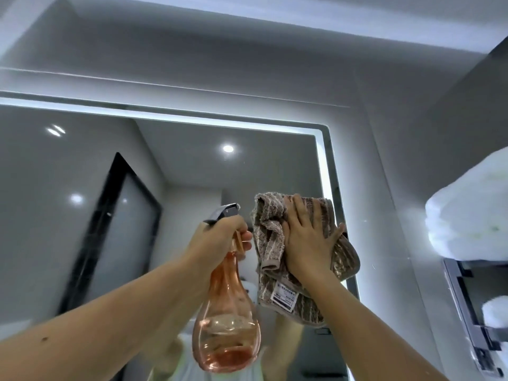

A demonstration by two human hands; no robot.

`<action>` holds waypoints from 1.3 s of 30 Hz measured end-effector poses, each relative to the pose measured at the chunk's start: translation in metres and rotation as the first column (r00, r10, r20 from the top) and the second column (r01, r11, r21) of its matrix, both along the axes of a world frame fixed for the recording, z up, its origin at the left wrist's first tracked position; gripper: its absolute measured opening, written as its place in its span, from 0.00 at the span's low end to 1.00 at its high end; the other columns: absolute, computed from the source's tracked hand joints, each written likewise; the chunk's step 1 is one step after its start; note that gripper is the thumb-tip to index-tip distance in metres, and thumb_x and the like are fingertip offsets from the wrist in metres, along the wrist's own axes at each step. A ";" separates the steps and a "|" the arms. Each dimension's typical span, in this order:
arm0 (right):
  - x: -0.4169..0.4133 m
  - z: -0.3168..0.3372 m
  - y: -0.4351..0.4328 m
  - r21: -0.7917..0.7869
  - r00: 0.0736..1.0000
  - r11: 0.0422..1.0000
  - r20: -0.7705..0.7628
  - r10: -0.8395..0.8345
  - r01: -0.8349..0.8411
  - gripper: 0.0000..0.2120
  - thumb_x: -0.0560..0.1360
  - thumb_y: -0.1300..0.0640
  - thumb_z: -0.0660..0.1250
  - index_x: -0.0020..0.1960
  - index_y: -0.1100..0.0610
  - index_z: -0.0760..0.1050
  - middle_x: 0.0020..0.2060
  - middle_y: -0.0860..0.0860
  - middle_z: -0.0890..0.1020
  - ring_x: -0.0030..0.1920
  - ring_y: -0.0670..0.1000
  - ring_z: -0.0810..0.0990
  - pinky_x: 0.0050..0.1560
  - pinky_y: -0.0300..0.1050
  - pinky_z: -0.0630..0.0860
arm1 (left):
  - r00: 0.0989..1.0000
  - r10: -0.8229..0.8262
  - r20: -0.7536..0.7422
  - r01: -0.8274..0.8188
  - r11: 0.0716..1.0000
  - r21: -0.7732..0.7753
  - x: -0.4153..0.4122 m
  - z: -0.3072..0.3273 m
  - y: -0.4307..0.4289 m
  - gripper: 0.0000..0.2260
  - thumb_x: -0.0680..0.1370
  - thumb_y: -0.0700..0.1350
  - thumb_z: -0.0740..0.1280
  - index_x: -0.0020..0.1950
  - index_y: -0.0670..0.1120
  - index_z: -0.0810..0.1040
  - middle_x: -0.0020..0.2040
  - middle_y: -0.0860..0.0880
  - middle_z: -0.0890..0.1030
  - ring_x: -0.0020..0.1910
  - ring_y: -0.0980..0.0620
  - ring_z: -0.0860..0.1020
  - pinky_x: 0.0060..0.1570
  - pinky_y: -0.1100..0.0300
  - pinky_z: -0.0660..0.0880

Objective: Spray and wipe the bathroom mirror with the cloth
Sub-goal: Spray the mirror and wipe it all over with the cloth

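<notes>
Nearest, the left hand is wrapped around the neck of a pink see-through spray bottle — fingers curled at the trigger, dark nozzle pointing toward the glass, a little liquid pooled in the bulb below. Just to its right, the right hand lies flat with fingers spread, pressing a brown striped cloth against the mirror; a white label shows on the cloth's lower part. The cloth sits near the mirror's right side, by the lit strip along the edge. Farther right, white towels rest on a dark wall rack.
</notes>
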State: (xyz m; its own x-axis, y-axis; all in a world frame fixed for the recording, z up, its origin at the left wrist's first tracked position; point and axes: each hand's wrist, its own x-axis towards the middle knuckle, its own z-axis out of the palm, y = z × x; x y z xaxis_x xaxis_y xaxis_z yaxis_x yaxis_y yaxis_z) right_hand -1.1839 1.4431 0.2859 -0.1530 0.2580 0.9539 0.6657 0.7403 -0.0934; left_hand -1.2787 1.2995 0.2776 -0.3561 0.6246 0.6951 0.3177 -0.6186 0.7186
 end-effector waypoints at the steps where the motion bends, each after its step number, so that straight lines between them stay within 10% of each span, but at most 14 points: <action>1: 0.000 -0.001 0.001 -0.014 1.000 1.000 -0.029 0.001 -0.002 0.24 0.80 0.46 0.41 0.71 0.40 0.31 0.69 0.42 0.29 0.70 0.50 0.28 0.67 0.66 0.32 | 1.000 0.002 -0.014 -0.002 1.000 -0.006 0.000 0.001 0.000 0.09 0.73 0.41 0.64 0.50 0.39 0.75 0.36 0.45 0.79 0.38 0.47 0.77 0.35 0.58 0.75; 9: -0.021 0.028 -0.014 -0.034 0.982 0.999 -0.188 0.005 -0.012 0.26 0.78 0.44 0.38 0.74 0.46 0.38 0.75 0.53 0.41 0.74 0.53 0.37 0.70 0.50 0.34 | 0.999 0.028 0.033 -0.029 0.999 0.040 -0.028 0.032 -0.012 0.09 0.73 0.40 0.65 0.50 0.38 0.77 0.37 0.45 0.80 0.38 0.47 0.79 0.36 0.57 0.75; 25: -0.087 0.064 -0.061 0.197 0.987 0.969 -0.010 0.158 -0.153 0.28 0.79 0.46 0.49 0.75 0.53 0.45 0.75 0.51 0.49 0.74 0.49 0.43 0.69 0.43 0.33 | 0.994 -0.001 0.108 -0.012 0.993 0.116 -0.092 0.034 -0.020 0.05 0.66 0.41 0.65 0.29 0.46 0.76 0.30 0.46 0.77 0.29 0.49 0.75 0.32 0.58 0.72; 30: -0.096 0.061 -0.071 0.168 0.997 0.982 0.015 0.078 -0.080 0.27 0.80 0.46 0.45 0.75 0.53 0.42 0.75 0.50 0.43 0.74 0.48 0.39 0.70 0.44 0.32 | 0.998 0.023 0.057 -0.025 0.999 0.028 -0.134 0.041 -0.036 0.06 0.71 0.39 0.65 0.35 0.40 0.71 0.19 0.49 0.78 0.20 0.53 0.78 0.22 0.65 0.72; 34: -0.127 0.059 -0.099 0.201 0.989 0.972 0.101 0.107 -0.125 0.27 0.80 0.47 0.44 0.75 0.53 0.40 0.75 0.51 0.43 0.74 0.48 0.38 0.71 0.45 0.33 | 0.988 0.025 0.149 -0.039 0.995 0.092 -0.133 0.040 -0.061 0.04 0.66 0.40 0.66 0.39 0.41 0.75 0.31 0.45 0.77 0.30 0.48 0.75 0.38 0.56 0.74; 39: -0.174 0.061 -0.133 0.222 0.988 0.966 0.101 0.114 -0.134 0.26 0.80 0.47 0.43 0.75 0.53 0.40 0.75 0.51 0.43 0.74 0.49 0.38 0.70 0.45 0.33 | 0.993 0.043 0.107 -0.054 0.994 0.100 -0.163 0.034 -0.103 0.05 0.67 0.40 0.64 0.41 0.42 0.75 0.29 0.47 0.76 0.25 0.51 0.73 0.27 0.60 0.74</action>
